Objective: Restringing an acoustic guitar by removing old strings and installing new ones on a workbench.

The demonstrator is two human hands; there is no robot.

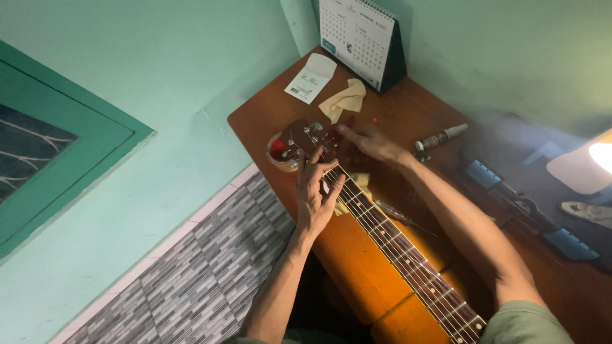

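A guitar lies on a brown wooden table (268, 108), its dark headstock (299, 141) toward the far left and its neck (398, 245) running down to the right. My left hand (315, 194) curls its fingers around the neck just below the headstock. My right hand (373, 145) rests flat, fingers apart, on the table beside the headstock's far side, near the tuning pegs; it looks blurred and I see nothing held in it.
A desk calendar (363, 38) stands at the table's far edge, with a white paper slip (311, 78) and a yellow cloth (344, 99) before it. A small tube (441, 136), a screwdriver (405, 218), blue clips (483, 173), pliers (586, 211) and a lit lamp (590, 162) lie right.
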